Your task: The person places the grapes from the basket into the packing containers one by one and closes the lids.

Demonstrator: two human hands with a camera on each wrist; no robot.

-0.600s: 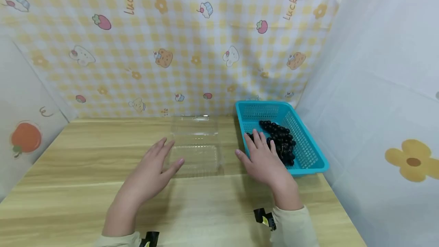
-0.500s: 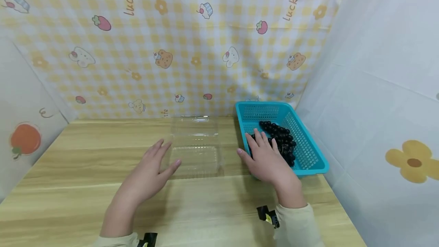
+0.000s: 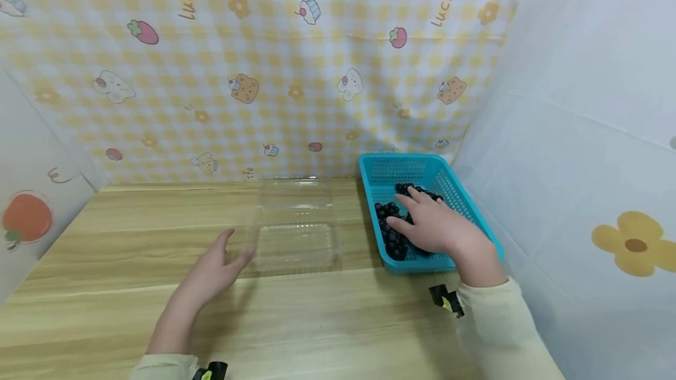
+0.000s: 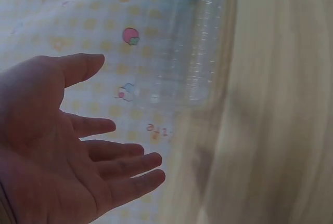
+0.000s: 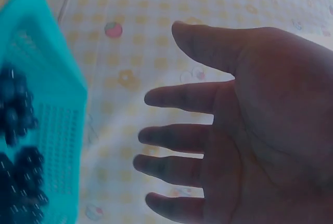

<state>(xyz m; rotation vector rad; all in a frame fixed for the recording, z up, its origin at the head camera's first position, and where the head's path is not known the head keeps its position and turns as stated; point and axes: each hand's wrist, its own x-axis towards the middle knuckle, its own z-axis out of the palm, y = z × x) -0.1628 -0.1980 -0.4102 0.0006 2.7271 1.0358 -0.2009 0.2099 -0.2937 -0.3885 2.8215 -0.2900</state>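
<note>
Bunches of dark grapes (image 3: 393, 240) lie inside a blue plastic basket (image 3: 422, 267) at the right of the table. Over the basket hovers my right hand (image 3: 435, 226), its fingers spread and covering some of the grapes in the head view. In the right wrist view that palm shows nothing in it, with the basket (image 5: 65, 130) off to its left. An open clear plastic clamshell box (image 3: 296, 245) stands mid-table, its lid raised at the back. My left hand (image 3: 208, 271) is held to the left of the box, thumb and fingers apart, holding nothing.
A wooden table (image 3: 317, 321) spreads under everything. A yellow checked cloth (image 3: 296, 110) hangs behind its back edge. A white cloth wall (image 3: 560, 151) stands close along the basket's right side.
My right hand has moved right and further over the basket, uncovering grapes at its left side. My left hand has drawn left and down, away from the clear box. The head view has shifted slightly.
</note>
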